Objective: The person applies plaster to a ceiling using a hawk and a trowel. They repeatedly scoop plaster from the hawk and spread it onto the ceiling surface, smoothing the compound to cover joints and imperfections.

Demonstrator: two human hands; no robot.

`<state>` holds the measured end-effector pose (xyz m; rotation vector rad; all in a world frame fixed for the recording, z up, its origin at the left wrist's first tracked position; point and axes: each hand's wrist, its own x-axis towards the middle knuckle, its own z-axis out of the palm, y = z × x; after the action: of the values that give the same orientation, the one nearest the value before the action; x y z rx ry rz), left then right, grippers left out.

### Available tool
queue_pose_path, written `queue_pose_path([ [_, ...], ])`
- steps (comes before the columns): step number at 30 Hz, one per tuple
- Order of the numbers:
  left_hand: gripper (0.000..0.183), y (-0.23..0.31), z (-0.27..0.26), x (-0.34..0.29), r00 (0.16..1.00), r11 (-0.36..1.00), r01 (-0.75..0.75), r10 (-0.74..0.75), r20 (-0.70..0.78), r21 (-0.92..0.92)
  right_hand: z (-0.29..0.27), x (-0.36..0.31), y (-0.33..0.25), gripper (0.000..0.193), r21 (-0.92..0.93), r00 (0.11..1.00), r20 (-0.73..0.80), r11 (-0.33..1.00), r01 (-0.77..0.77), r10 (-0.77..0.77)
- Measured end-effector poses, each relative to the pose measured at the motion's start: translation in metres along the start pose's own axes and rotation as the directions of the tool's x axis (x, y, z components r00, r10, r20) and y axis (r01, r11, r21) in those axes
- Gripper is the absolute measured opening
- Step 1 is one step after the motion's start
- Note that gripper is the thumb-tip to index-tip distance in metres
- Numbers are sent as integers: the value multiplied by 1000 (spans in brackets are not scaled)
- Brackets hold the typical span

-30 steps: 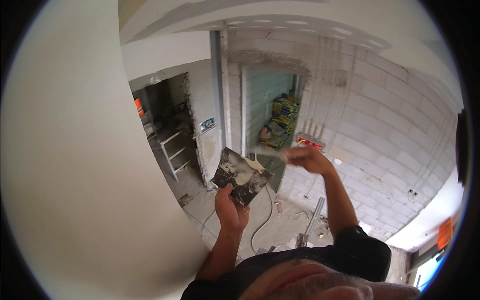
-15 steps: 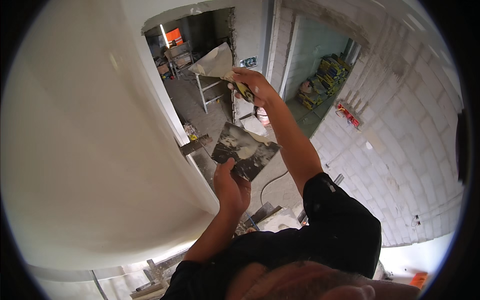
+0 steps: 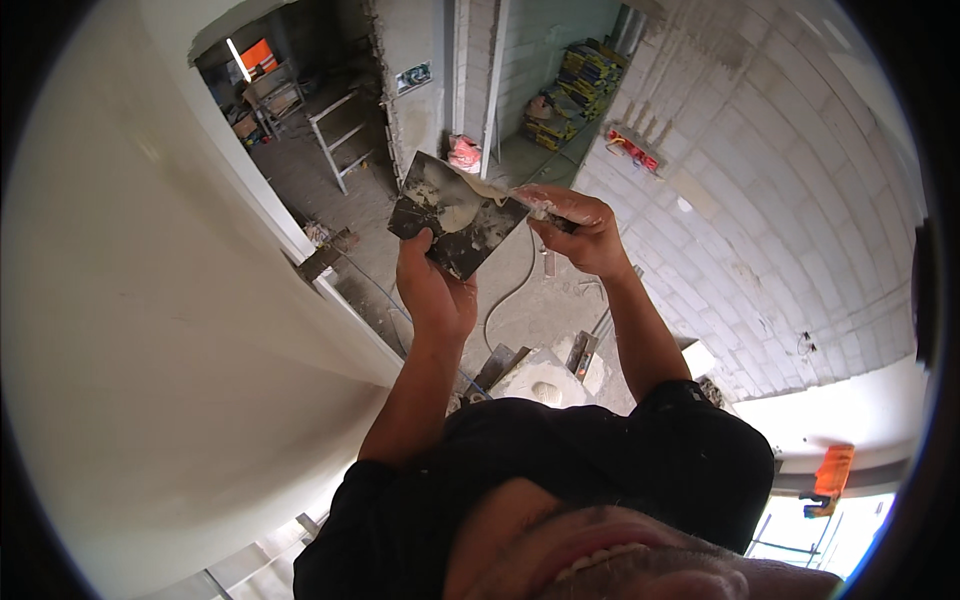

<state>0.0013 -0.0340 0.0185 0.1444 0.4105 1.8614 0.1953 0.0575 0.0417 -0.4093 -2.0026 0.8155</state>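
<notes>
My left hand (image 3: 433, 292) grips a dark square metal plate (image 3: 462, 247) from below, the thumb lying on its near edge. Smears of pale plaster (image 3: 458, 208) cover part of the plate, and more sits along its far right edge. My right hand (image 3: 585, 232) is closed around the dark handle of a putty knife (image 3: 556, 221), at the plate's right corner. The knife's blade is turned nearly edge-on and mostly hidden, and it seems to meet the plastered edge.
A smooth plastered wall (image 3: 190, 330) rises close on the left; a block wall (image 3: 730, 230) stands right. Beyond a doorway is a metal trestle (image 3: 340, 150). Bags (image 3: 572, 95) are stacked in another opening. A hose (image 3: 497, 305) crosses the floor. Below lies a plaster-covered surface (image 3: 530, 380) beside a trowel (image 3: 582, 352).
My right hand has come down from above with the putty knife, its broad blade turning out of sight, and now meets the plate's right corner. The whole view has shifted.
</notes>
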Motion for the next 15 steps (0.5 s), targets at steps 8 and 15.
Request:
queue_pose_path([
  [8, 38, 7, -12, 7, 992, 991, 7, -24, 124, 136, -32, -9, 29, 58, -417, 939, 194, 843, 341, -284],
  [15, 37, 19, -2, -8, 977, 993, -13, -13, 214, 121, -82, 21, 17, 36, -782, 957, -24, 602, 163, -290],
])
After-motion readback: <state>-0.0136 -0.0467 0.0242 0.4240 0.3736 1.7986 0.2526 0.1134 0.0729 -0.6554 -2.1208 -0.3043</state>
